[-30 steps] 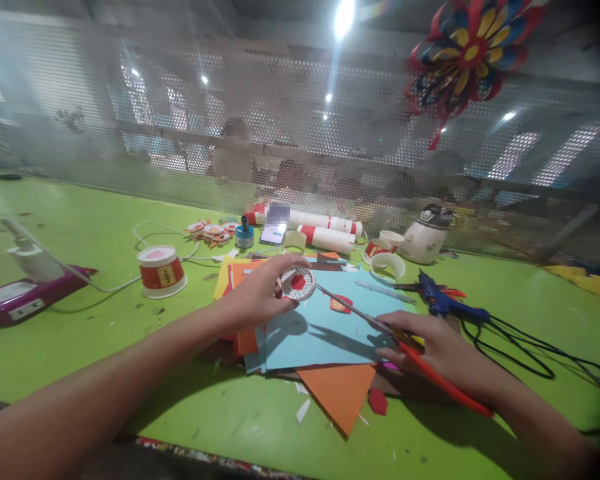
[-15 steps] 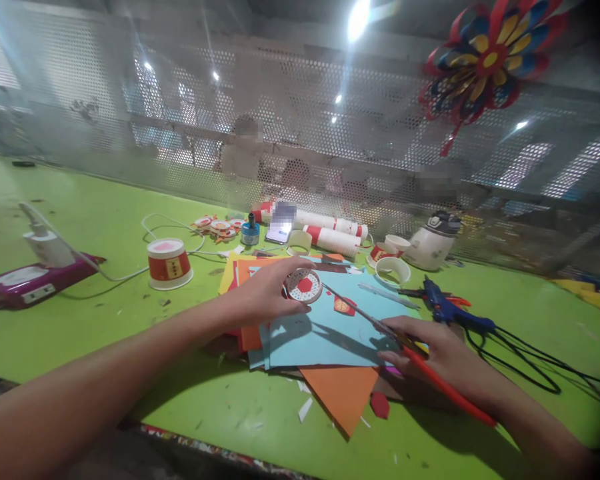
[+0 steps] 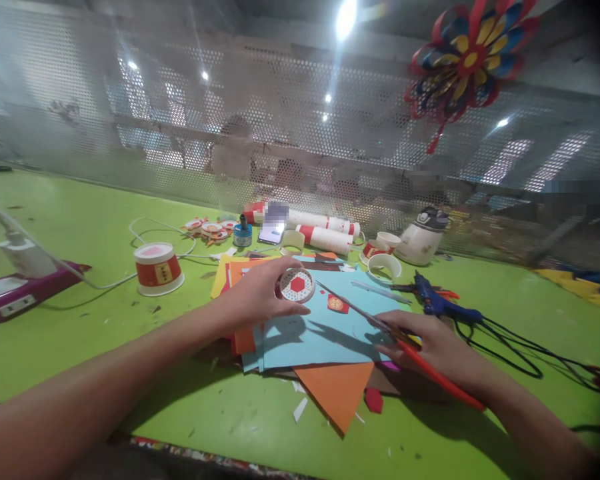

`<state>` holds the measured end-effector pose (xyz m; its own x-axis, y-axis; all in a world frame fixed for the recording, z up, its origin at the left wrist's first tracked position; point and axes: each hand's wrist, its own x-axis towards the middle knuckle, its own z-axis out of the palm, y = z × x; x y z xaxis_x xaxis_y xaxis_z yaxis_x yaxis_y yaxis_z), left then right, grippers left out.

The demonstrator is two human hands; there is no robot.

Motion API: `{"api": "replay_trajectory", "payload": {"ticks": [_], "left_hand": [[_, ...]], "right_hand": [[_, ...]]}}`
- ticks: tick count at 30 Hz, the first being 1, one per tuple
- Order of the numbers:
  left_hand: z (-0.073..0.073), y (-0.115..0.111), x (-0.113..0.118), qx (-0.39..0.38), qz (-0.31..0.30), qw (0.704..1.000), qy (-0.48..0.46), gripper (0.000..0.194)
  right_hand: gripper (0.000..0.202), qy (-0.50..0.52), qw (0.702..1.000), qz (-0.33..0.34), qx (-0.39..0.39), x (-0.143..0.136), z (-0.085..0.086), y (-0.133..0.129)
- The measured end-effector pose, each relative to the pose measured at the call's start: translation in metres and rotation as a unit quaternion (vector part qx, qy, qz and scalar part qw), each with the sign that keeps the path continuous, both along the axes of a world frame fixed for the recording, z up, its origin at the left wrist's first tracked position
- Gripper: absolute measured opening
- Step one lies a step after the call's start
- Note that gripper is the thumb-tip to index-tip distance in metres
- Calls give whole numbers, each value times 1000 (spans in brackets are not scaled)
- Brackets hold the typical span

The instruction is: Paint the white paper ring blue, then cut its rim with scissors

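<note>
Between the thumb and fingers of my left hand [image 3: 267,290] is a small round white disc [image 3: 298,285] with dots and a red hexagon in its middle. My right hand [image 3: 425,340] grips red-handled scissors [image 3: 363,313], whose blades point left toward the disc without touching it. Below both hands lie light blue paper sheets [image 3: 300,343] on orange, red and yellow ones. A red paper piece with a gold pattern [image 3: 338,304] rests on the blue sheet, under the blades. An orange paper corner [image 3: 336,393] sticks out at the front, beside a red hexagon [image 3: 373,400].
Left stand a red-and-white paper cup [image 3: 159,270] and a purple power strip [image 3: 35,293]. Behind the paper are a blue bottle [image 3: 243,233], a phone [image 3: 273,227] and paper tubes [image 3: 325,240]. A blue glue gun [image 3: 445,303] with black cable lies right, near a white kettle-like container [image 3: 423,237].
The whole view has shifted slightly, so things appear a little further left. Both hands keep their holds on the disc and scissors, with little change between them.
</note>
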<state>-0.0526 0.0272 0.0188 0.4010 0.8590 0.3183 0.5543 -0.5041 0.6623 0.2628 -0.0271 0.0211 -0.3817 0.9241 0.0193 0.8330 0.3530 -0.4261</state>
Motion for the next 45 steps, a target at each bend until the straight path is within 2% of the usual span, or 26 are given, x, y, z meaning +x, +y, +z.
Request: {"api": "replay_trajectory", "payload": {"ticks": [5, 12, 21, 28, 45], "left_hand": [[1, -1, -1, 0, -5, 1000, -18, 60], [1, -3, 0, -19, 13, 1000, -18, 64], [-3, -2, -2, -46, -4, 998, -45, 66], [-6, 0, -3, -18, -11, 998, -58, 62], [-5, 0, -2, 20, -11, 999, -44, 57]], "right_hand": [[32, 21, 1000, 17, 9, 5, 0, 3], [37, 30, 998, 19, 53, 10, -1, 6], [35, 33, 999, 16, 15, 2, 5, -1], [40, 34, 999, 38, -4, 1, 9, -4], [31, 24, 998, 62, 11, -2, 10, -7]]}}
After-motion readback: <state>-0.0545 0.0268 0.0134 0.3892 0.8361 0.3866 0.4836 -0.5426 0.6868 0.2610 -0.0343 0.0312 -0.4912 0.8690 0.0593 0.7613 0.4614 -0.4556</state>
